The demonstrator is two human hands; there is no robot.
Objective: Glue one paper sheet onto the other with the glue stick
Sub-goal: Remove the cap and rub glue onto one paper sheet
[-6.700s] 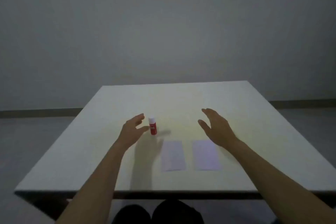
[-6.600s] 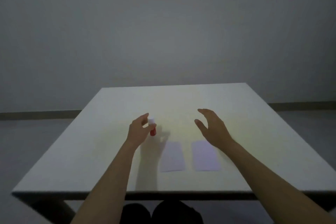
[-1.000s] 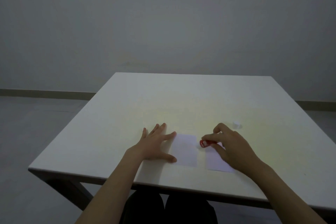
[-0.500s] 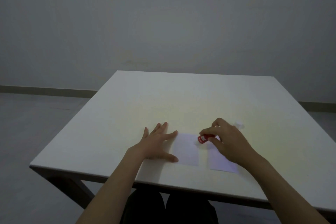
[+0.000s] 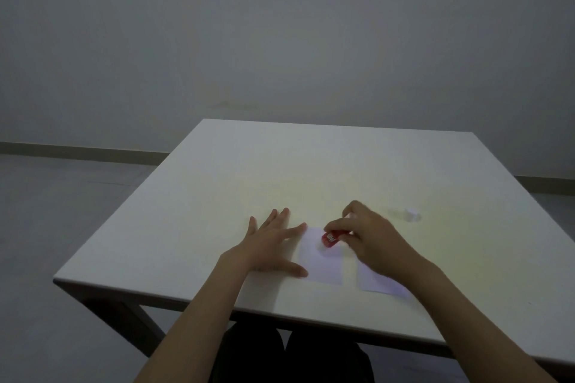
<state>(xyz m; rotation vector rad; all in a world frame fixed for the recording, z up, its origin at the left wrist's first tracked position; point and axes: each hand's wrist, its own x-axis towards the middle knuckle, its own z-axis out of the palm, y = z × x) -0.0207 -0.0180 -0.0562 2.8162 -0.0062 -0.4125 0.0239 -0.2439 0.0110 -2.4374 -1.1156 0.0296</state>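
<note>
Two small white paper sheets lie side by side near the table's front edge. My left hand [image 5: 269,246] is spread flat on the table, its fingertips touching the left edge of the left sheet [image 5: 322,261]. My right hand [image 5: 373,236] grips the red glue stick [image 5: 330,238], tilted with its tip down on the upper part of the left sheet. The right sheet [image 5: 378,284] is partly covered by my right wrist. The stick's white cap [image 5: 410,214] stands on the table to the right.
The white table [image 5: 311,174] has its front edge close to my lap and its left corner at the lower left. A grey wall stands behind the table, and grey floor lies to the left.
My right hand has carried the glue stick leftward from the gap between the sheets onto the left sheet. My left hand has stayed flat beside that sheet.
</note>
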